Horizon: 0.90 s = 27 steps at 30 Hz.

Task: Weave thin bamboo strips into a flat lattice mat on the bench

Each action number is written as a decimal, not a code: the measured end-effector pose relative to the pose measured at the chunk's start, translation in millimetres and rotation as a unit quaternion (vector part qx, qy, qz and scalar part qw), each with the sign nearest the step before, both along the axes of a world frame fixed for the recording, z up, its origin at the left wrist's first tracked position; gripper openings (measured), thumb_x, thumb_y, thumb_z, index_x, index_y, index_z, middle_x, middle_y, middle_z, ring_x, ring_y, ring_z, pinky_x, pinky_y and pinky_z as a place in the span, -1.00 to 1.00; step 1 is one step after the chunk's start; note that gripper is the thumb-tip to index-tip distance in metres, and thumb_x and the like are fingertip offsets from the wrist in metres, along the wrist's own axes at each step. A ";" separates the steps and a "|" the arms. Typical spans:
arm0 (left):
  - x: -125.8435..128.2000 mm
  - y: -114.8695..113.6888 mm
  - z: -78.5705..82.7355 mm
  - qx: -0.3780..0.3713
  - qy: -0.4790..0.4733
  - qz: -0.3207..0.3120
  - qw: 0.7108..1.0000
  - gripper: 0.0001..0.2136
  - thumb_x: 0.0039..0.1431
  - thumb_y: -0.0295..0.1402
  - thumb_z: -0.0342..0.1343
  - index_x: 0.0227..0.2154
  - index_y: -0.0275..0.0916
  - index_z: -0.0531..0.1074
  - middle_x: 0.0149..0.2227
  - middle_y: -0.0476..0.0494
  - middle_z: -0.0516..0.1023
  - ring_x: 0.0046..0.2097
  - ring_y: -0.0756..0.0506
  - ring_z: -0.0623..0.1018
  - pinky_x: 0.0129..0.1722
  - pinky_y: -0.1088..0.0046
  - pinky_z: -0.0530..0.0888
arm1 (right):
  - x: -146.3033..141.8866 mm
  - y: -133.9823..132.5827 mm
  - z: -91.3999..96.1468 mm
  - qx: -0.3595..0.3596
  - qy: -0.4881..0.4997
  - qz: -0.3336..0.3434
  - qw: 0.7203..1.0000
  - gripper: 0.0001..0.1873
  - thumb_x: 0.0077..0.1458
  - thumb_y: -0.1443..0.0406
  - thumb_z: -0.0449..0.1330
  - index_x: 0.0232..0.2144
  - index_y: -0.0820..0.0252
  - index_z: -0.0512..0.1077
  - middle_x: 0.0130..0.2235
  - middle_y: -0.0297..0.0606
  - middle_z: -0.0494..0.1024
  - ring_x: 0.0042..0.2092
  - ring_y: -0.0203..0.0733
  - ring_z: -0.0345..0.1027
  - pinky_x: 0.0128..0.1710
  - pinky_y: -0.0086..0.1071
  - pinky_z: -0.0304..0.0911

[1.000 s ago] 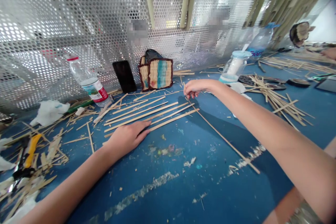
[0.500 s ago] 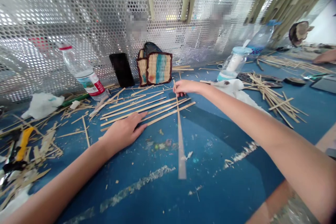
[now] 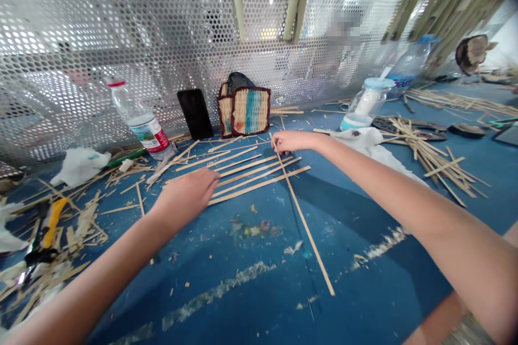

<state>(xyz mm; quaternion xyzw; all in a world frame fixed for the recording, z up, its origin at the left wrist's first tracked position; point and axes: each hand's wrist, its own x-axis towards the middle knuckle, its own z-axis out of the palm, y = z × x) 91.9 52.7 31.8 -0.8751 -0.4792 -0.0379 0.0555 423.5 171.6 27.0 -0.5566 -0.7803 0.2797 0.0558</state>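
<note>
- Bamboo strip (image 3: 301,213), the long one, slants over the blue table (image 3: 226,323): its far end is just in front of the right edge of the woven pouch (image 3: 251,110), its near end well out in front of the pouch and to its right
- Right hand (image 3: 289,142), in front of the pouch's right side, has its fingers closed in a pinch on that strip near the far end
- Left hand (image 3: 188,188), in front of the pouch and to its left, lies over the left part of the cut strips (image 3: 259,185); from my station I cannot tell whether it grips any
- I see those lying roughly parallel in front of the pouch, the long strip crossing their right part; whether it touches them I cannot tell
- Left of the pouch I have a black phone (image 3: 195,114), and farther left a red-capped bottle (image 3: 150,137)
- Right of the pouch I make out a blue-lidded jar (image 3: 366,101), and beyond it a loose heap of strips (image 3: 416,148)
</note>
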 end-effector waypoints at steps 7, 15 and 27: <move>-43.9 39.0 -5.9 -0.110 0.016 0.072 0.991 -0.54 0.31 0.03 -0.19 -0.03 -0.21 0.36 -0.23 -0.20 0.61 -0.22 -0.25 0.59 -0.26 0.30 0.41 | -2.1 3.6 -5.2 0.014 0.006 -0.018 1.000 -0.87 -0.02 0.50 0.20 -0.44 0.19 0.41 -0.47 -0.31 0.48 -0.45 -0.25 0.36 -0.47 -0.40 0.16; -48.4 39.5 -16.0 -0.100 -0.043 0.039 0.993 -0.60 0.27 0.02 -0.22 -0.21 -0.15 0.37 -0.30 -0.14 0.58 -0.26 -0.21 0.56 -0.25 0.33 0.39 | 0.4 14.0 -16.6 0.028 0.039 -0.034 0.998 -0.84 -0.06 0.52 0.16 -0.51 0.19 0.40 -0.51 -0.30 0.48 -0.47 -0.25 0.34 -0.50 -0.38 0.16; -49.3 35.9 -15.5 -0.094 -0.046 0.023 0.994 -0.58 0.30 -0.02 -0.32 -0.17 -0.17 0.34 -0.19 -0.25 0.59 -0.14 -0.27 0.58 -0.08 0.22 0.44 | 1.5 14.1 -19.9 0.049 0.090 -0.036 0.994 -0.82 -0.07 0.52 0.18 -0.44 0.16 0.39 -0.50 -0.35 0.47 -0.48 -0.27 0.28 -0.50 -0.39 0.09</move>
